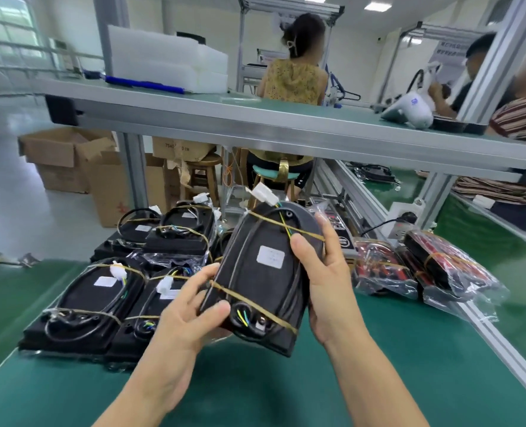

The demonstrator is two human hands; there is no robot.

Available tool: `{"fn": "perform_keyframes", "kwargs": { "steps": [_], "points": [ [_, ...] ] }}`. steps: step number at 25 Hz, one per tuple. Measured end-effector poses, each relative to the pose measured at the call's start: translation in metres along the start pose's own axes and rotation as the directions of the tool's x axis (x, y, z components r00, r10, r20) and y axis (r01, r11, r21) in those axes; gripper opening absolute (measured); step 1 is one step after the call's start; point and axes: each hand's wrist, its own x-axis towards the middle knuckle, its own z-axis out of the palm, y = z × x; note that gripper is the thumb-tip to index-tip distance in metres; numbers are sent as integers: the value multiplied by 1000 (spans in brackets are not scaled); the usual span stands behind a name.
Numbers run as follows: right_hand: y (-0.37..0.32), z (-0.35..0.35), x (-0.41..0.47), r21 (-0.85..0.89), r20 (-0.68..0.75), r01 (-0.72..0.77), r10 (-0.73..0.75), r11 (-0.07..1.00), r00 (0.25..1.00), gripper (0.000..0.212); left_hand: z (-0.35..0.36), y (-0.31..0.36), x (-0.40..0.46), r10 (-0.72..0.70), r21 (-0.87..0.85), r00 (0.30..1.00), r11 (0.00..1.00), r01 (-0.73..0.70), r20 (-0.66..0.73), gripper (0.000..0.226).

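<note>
I grip the black oval plastic unit, bound with tan rubber bands, above the green table mat, my left hand at its lower corner and my right hand on its side; it seems stiff and light, best held by the edges, not the thin wires.

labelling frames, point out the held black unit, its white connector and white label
black unit (247,277), head view, bare back face
white connector (264,194), head view, plug body
white label (270,255), head view, sticker centre

Black module matt plastic, rubber-banded; white label paper; counter matt green mat; wrapped red parts glossy film; frame rail brushed metal.
</note>
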Motion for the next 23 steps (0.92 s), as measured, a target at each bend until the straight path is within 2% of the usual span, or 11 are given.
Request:
{"fn": "perform_keyframes", "kwargs": {
  "steps": [2, 5, 8, 11, 13, 17, 23],
  "points": [
    [-2, 17, 9, -112, 84, -25, 35, 993, 996, 76, -10, 14, 7, 21, -117, 998, 993, -28, -59, 54],
    [3, 38, 16, -135, 164, -138, 160, 981, 973, 98, -24, 28, 27, 0, -220, 982, 974, -42, -188, 41],
    [21, 43, 6, -115, 152, -229, 245, 967, 958, 88, -26, 38, 62, -24, -226, 958, 973, -44, -286, 18],
    [38, 33, -2, -117, 86, -313, 324, 942, 942, 79, -18, 36, 102, -53, -171, 921, 985, -15, -385, 15],
    [41, 21, -4, -130, 59, -344, 354, 930, 933, 74, -9, 24, 124, -95, -150, 885, 988, 28, -456, 19],
    [42, -12, -11, -177, -4, -371, 377, 911, 926, 67, 4, -9, 155, -173, -124, 826, 984, 126, -537, 44],
    [40, -67, -22, -189, -105, -430, 417, 883, 903, 46, 14, -34, 171, -204, -120, 767, 979, 165, -608, 44]
  ]
}}
